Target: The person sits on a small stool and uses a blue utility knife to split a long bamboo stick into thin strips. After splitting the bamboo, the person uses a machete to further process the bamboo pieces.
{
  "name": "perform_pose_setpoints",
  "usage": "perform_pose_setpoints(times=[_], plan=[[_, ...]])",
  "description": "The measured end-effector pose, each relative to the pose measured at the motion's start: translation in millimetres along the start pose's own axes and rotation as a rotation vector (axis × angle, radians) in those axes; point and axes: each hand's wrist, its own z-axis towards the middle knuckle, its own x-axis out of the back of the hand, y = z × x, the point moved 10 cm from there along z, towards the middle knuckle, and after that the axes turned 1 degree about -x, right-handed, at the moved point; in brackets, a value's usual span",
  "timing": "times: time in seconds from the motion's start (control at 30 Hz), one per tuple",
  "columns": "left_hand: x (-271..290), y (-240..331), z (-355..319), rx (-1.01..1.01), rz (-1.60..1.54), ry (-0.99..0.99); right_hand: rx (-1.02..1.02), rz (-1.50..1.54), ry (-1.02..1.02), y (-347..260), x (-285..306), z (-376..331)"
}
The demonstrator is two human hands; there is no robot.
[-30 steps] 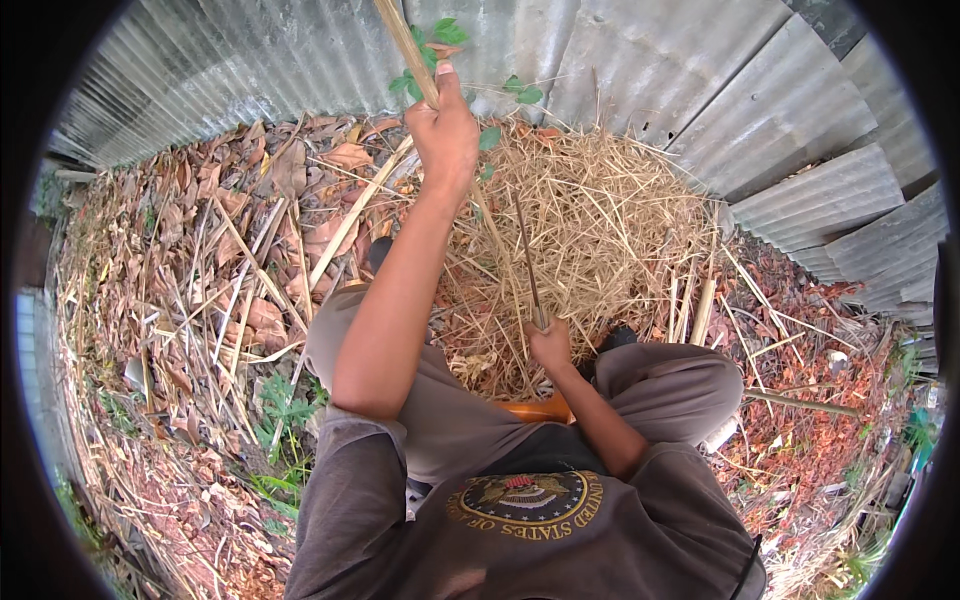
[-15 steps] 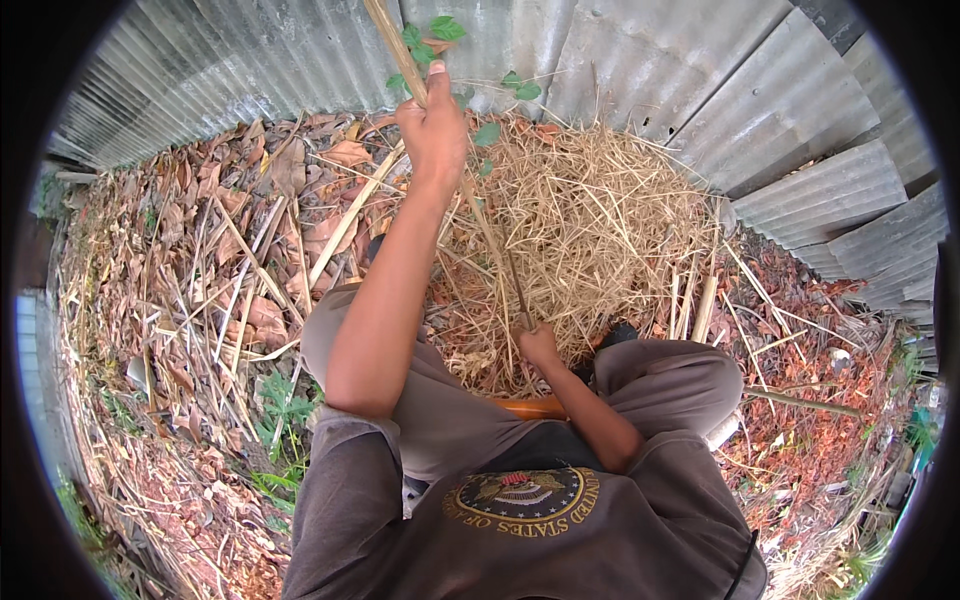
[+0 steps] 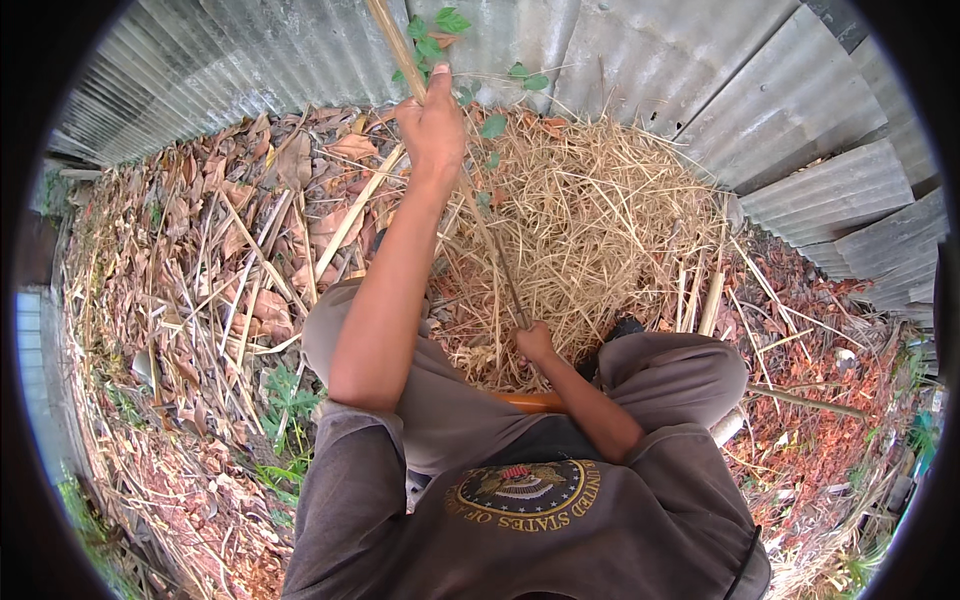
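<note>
1. The left hand (image 3: 432, 122) is reaching up and away from the body, its grip clenched around a tan cane (image 3: 392, 42) that is carrying green leaves (image 3: 438, 28) just above the fist.
2. The right hand (image 3: 535, 343) is sitting low, close to the knees, its grip closed on the lower end of a thin stem (image 3: 492, 245); whether this stem and the cane are one plant cannot be told.
3. The stem's long axis is running on a slant: from the right grip it is climbing up and to the left, toward the left grip. The two grips are standing well apart along that line, the left at the far upper end, the right at the near lower end.
4. The right grip is the nearer one to the base of the stem, where it is meeting the heap of dry straw (image 3: 600, 220); the left grip is the nearer one to the leafy top.
5. Beyond the left grip, a corrugated metal fence (image 3: 640, 70) is standing. To the left of both grips, dead leaves and fallen stalks (image 3: 240, 250) are covering the ground. An orange object (image 3: 530, 402) is lying just below the right grip, partly hidden.
</note>
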Motion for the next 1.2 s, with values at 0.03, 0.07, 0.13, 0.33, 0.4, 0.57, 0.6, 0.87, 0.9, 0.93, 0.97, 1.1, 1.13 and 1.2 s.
perform_pose_setpoints(times=[0.03,0.07,0.13,0.33,0.4,0.57,0.6,0.87,0.9,0.93,0.97,1.1,1.13,1.2], plan=[[-5.5,13.7,0.5,-0.002,-0.039,-0.011,0.054,0.054,0.010,-10.4,3.5,1.5],[-5.7,30.4,-0.1,-0.006,-0.072,-0.010,0.105,0.101,0.009,-20.8,5.5,0.3],[-14.8,78.1,-5.5,-0.049,-0.230,-0.115,0.197,0.247,0.043,-41.3,15.1,-9.0],[-16.7,47.7,-20.9,0.007,-0.258,-0.050,0.471,0.393,0.295,-96.8,76.4,-34.0],[-15.4,18.0,-20.6,0.045,-0.228,-0.010,0.466,0.444,0.257,-98.8,78.3,-35.1],[-20.3,-5.0,-16.5,0.093,-0.201,-0.003,0.474,0.348,0.223,-107.5,74.8,-46.7],[-20.0,-19.5,-18.6,0.117,-0.167,0.008,0.532,0.305,0.265,-109.3,76.0,-50.8],[-8.6,-50.2,-10.2,0.080,-0.061,0.092,0.781,0.215,0.274,-136.6,65.0,-85.8],[-8.6,-44.6,-6.8,0.061,-0.056,0.075,0.732,0.243,0.248,-131.5,63.4,-78.8],[-23.9,-23.9,-6.0,0.048,-0.057,0.040,0.678,0.264,0.279,-111.9,70.0,-54.9],[-29.5,-2.7,-7.6,0.031,-0.049,0.023,0.645,0.312,0.274,-107.8,72.7,-49.0],[-43.0,25.8,-26.6,0.092,-0.155,-0.026,0.582,0.512,0.212,-114.7,80.4,-50.0],[-42.7,24.3,-29.2,0.074,-0.145,-0.033,0.584,0.537,0.214,-119.1,81.7,-52.8],[-38.4,15.4,-31.3,0.057,-0.107,-0.035,0.597,0.564,0.204,-126.7,82.3,-59.7]])
